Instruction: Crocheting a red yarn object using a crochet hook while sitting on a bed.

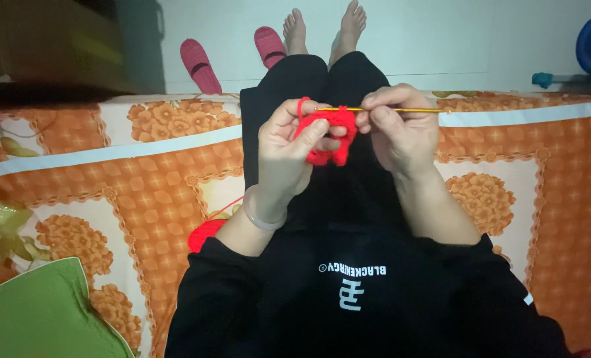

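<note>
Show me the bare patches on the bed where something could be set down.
Free: the orange flowered sheet beside the right hand, and the stretch between the green cushion and the left hand. Crowded: the lap, where both hands hold red crochet work and hook; a yarn ball sits by the left arm.

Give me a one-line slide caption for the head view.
Seated on an orange floral bedsheet, left hand pinches red crochet work while right hand holds a yellow hook.
</note>
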